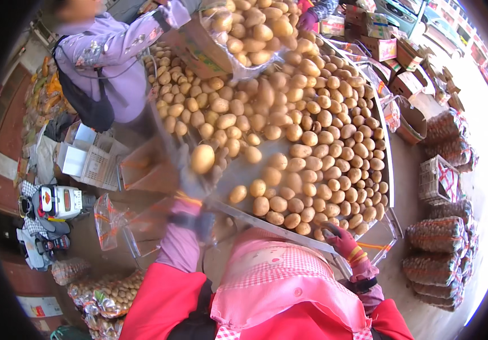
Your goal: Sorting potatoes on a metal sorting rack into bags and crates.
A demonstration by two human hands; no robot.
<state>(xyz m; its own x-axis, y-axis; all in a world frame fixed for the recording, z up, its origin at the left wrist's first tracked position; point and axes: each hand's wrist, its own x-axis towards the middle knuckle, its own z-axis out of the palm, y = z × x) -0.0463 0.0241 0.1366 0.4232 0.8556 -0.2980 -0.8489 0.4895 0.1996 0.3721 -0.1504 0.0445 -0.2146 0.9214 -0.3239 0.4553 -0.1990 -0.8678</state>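
Note:
Potatoes [337, 127] cover much of a large metal-edged sorting table [269, 224] before me. My left hand [195, 174], gloved and blurred, is at the table's near left corner; a potato [202, 159] lies at its fingers, and the blur hides whether they grip it. At the near edge to the right, my right hand [338, 240] in a red and dark glove touches or grips the rim beside potatoes; its exact hold is unclear. Across the table, a person in a purple top tips a cardboard box [199, 46] with a plastic liner, and potatoes tumble out of it.
Clear bags with orange stripes [107, 221] hang at the table's left legs. White crates [99, 163] and a parked scooter [63, 202] stand left. Filled net sacks [435, 233], a grey crate [439, 180] and cardboard boxes [409, 83] line the right. Another person's gloved hand [307, 20] is at the far side.

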